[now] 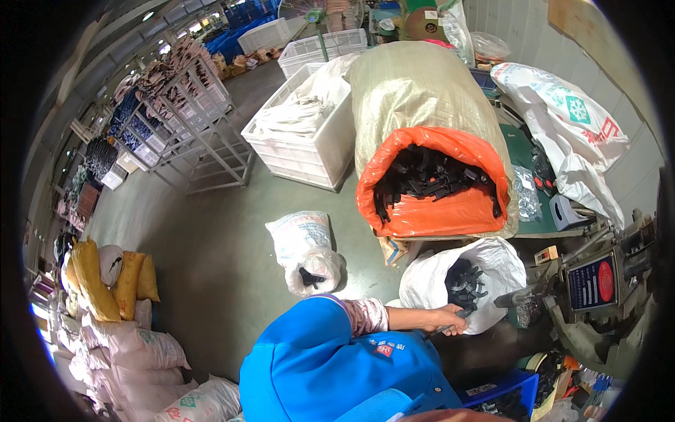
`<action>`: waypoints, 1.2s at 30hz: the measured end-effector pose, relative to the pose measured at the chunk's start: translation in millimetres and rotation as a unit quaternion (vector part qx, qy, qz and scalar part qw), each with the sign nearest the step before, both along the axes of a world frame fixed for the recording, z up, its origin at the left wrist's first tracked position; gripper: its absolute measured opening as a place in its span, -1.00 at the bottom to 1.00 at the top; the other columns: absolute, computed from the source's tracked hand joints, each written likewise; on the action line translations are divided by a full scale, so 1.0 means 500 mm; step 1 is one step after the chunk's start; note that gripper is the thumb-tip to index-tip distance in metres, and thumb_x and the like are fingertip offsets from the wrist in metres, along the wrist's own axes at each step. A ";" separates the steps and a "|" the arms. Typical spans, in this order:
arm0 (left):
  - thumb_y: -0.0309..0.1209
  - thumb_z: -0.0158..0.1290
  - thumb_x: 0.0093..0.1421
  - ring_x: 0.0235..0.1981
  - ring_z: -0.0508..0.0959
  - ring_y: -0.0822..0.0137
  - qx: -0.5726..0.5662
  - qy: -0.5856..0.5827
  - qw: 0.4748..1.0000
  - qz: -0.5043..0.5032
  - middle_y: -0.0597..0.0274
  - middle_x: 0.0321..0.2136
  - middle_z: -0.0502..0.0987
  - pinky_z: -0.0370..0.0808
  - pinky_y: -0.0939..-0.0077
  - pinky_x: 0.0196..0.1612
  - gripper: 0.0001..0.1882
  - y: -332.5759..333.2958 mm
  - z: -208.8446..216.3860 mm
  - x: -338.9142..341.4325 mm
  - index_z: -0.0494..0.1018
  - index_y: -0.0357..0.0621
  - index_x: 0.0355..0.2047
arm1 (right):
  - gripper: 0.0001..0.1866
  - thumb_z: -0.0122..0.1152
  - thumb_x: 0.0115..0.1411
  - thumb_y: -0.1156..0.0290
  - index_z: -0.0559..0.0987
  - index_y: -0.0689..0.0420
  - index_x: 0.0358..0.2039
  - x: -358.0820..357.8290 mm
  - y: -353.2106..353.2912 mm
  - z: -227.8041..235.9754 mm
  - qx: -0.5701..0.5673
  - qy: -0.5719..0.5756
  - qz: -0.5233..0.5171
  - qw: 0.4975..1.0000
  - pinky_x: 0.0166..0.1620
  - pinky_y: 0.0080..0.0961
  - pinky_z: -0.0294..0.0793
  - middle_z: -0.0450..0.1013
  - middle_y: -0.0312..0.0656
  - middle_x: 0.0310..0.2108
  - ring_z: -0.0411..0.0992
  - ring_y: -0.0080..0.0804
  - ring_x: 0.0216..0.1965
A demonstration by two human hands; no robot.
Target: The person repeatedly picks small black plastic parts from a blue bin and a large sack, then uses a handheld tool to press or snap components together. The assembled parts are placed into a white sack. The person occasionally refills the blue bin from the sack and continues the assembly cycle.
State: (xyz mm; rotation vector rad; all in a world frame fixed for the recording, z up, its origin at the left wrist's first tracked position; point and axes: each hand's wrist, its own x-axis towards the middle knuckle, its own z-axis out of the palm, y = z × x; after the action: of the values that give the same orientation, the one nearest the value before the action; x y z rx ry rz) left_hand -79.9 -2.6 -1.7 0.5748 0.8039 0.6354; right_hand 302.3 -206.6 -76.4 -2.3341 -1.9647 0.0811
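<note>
My left hand point(452, 320) reaches across from the left, out of a patterned sleeve. Its fingers are closed on a small black part point(464, 313), probably plastic, whose exact kind I cannot make out. It is at the mouth of a white woven sack point(422, 274), where several similar black parts point(462, 280) lie. Behind that sack a large sack point(422, 84) with an orange liner point(429, 216) lies on its side, its open mouth full of black parts point(432, 176). My right hand is not in view; only a blurred skin-coloured strip shows at the lower edge.
A grey metal machine point(619, 281) stands close on the right. At lower right is a blue bin point(520, 387). A smaller white sack point(302, 235) is on the floor point(211, 232). Behind stand a white crate point(302, 163) and a metal rack point(218, 155); stacked sacks point(140, 352) are at left.
</note>
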 end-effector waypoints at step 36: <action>-0.39 0.25 -0.03 -0.43 0.54 0.35 0.231 -0.060 0.960 -0.145 0.16 -0.37 0.52 0.51 0.52 -0.40 -0.60 0.034 0.165 0.116 0.38 -0.25 -0.21 | -0.75 0.20 0.16 0.41 0.55 0.24 -0.17 -0.212 0.176 0.419 0.031 0.588 -0.125 0.799 -0.50 -0.72 0.18 0.38 -0.39 -0.51 0.23 -0.67 -0.53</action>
State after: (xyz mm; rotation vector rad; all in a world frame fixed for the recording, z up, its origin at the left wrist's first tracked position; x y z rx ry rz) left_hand -22.1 14.2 80.8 1.0488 0.4405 0.5802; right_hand 196.2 -118.4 132.9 -1.6722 -0.9745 1.1038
